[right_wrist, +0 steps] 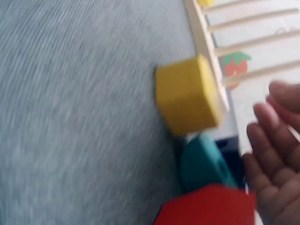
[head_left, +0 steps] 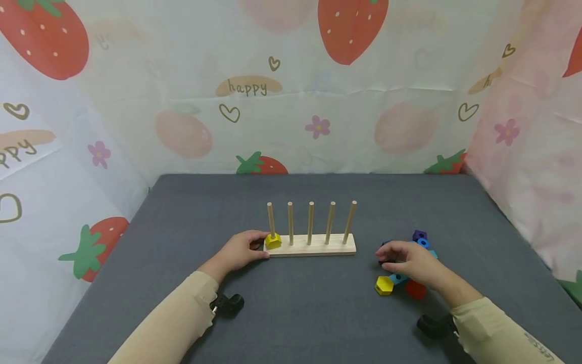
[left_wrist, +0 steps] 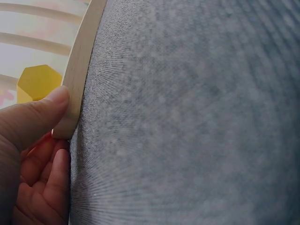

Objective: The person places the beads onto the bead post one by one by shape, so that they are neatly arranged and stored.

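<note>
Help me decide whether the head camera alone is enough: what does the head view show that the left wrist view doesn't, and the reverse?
Only the head view shows the right hand, the loose yellow block and red block near it, and the full row of five pegs.

Only the left wrist view shows clearly the left hand's lower fingers, plus the table's fine weave.

Both show that hand gripping the wooden stand, and the yellow block at the stand's end.

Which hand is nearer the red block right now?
Right. The right hand is close by, just beyond the red block in the head view; the left hand is well off to its left, holding the stand's end.
</note>
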### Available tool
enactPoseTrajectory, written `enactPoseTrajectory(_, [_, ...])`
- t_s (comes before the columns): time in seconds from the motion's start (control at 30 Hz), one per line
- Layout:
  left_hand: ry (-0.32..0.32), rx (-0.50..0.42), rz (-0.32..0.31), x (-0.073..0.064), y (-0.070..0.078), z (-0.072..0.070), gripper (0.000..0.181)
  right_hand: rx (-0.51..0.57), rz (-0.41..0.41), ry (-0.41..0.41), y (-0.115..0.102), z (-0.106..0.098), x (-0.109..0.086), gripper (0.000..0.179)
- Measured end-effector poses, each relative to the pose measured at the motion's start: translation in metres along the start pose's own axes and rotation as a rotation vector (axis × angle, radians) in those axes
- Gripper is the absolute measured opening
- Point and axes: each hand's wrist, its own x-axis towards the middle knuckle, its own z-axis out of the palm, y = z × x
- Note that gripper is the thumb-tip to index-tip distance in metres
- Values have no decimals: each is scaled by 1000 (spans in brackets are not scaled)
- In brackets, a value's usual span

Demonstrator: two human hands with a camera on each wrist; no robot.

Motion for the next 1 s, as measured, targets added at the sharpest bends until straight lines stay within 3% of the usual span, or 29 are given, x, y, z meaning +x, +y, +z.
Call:
enactPoseTrajectory(0.2, [1, 3, -2, 1, -2, 1, 55, -127, -89, -56, 10, -4, -3, 27])
enactPoseTrajectory(0.53, [-2, -4, -3, 1, -1, 0, 55, -320, -350, -109, 16, -1, -10, 29])
enactPoseTrajectory(0.9, [2, -1, -4, 3, -2, 1, 54, -476, -337, -177, 14, 0, -9, 31])
enactPoseTrajectory(1.0, [1, -1, -3, 2, -2, 1, 54, -474, -335, -193, 14, 0, -9, 29])
